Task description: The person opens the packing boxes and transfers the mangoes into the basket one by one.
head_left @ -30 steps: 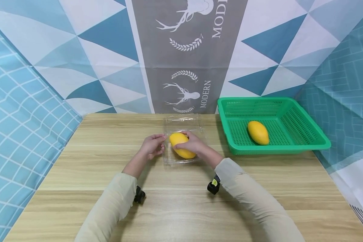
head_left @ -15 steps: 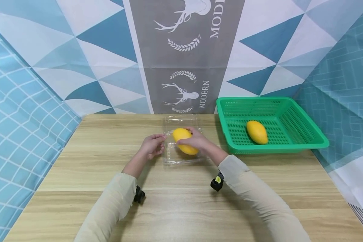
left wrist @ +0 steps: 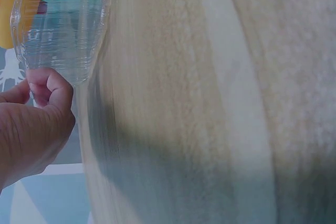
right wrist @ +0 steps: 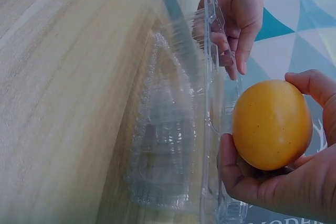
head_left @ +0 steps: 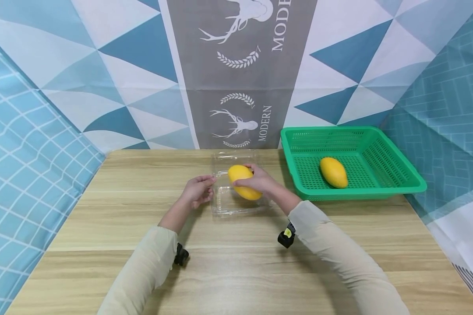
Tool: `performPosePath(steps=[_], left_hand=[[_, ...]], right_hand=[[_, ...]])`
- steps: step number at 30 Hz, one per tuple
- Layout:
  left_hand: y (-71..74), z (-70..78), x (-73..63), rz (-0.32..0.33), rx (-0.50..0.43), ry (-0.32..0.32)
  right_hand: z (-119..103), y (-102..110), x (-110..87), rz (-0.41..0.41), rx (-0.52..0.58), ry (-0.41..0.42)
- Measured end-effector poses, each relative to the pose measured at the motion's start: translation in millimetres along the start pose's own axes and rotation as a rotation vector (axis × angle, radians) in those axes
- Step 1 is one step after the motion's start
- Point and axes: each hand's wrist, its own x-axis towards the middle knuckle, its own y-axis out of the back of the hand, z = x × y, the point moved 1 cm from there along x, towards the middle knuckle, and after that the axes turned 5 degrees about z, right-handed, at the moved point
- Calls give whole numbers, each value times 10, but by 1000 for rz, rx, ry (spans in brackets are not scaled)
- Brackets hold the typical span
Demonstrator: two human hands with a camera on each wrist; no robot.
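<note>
A yellow mango (head_left: 238, 172) is in my right hand (head_left: 260, 180), thumb on one side and fingers round the other. It is held over a clear plastic clamshell box (head_left: 226, 203) that lies with its lid folded back on the table. In the right wrist view the mango (right wrist: 271, 124) appears just outside the box's rim, its rounded end facing the camera. My left hand (head_left: 199, 191) pinches the left edge of the box between thumb and forefinger; the left wrist view shows these fingertips right at a corner of the box (left wrist: 63, 35).
To the right, a green plastic basket (head_left: 362, 191) stands at the back of the wooden table (head_left: 236, 271), with a second mango (head_left: 333, 173) on its floor. Printed cloth (head_left: 232, 83) hangs behind the table, and more cloth covers both sides.
The mango has come up out of the clamshell box in my right hand, shifting slightly right and away from me. My left hand has stayed at the box's edge.
</note>
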Motion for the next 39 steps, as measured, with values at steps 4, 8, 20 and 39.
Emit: performPosePath(steps=[4,8,20,39], left_hand=[[-2,-3,-5,4,0,1],[-2,-2,-11,1,-2,4],[-7,10,-14,-3,-10,5],[-2,-2,-9,-5,-10,14]], right_hand=[[-11,33,-13,4,-1,-3],[-18,70,-21,2,5,-5],[-46,196,-47,29,-39,-19],[-148,366,-134,57,-52,-8]])
